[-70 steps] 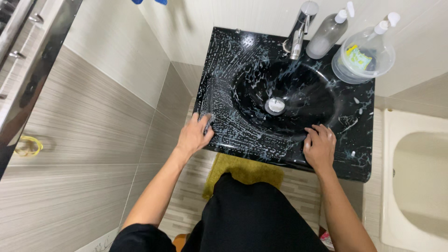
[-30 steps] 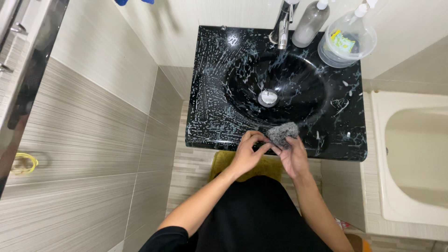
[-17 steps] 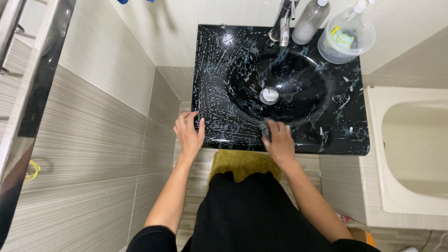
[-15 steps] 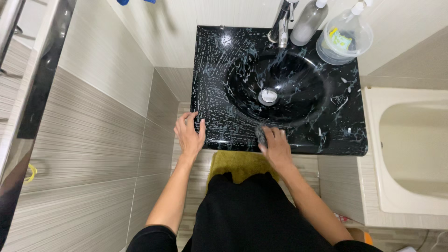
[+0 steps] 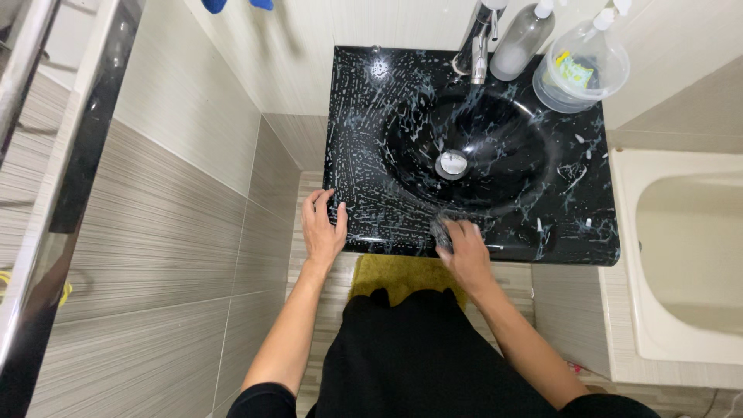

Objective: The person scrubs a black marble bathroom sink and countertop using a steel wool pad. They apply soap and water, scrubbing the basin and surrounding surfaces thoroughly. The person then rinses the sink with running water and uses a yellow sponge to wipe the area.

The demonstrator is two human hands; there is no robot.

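A: Where was the scourer [image 5: 442, 232] found?
B: It was pressed onto the front rim of the black sink [image 5: 588, 232], just right of the middle, under the right hand [image 5: 467, 251]. Only a grey edge of it was shown past the fingertips.

A: How were the hands held?
B: The right hand was curled down over the scourer, the fingers closed on it. The left hand [image 5: 323, 228] was laid flat and open on the sink's front left corner, nothing being held in it.

A: How would the scourer be judged to handle?
B: It was judged light, soft and springy, and easily crushed in a fist. With foam streaked all over the sink, it was likely wet and slippery. A full grip from above, fingers wrapped over its edges, was thought safest.

A: What was counted?
B: One scourer, one sink, one tap [image 5: 480, 39] and one drain plug [image 5: 452, 164] were counted. Two pump bottles were seen at the back: a tall slim one [image 5: 523, 45] and a round clear one [image 5: 580, 66]. One green mat [image 5: 391, 272] was seen on the floor below, and one white tub [image 5: 681, 255] beside the sink.
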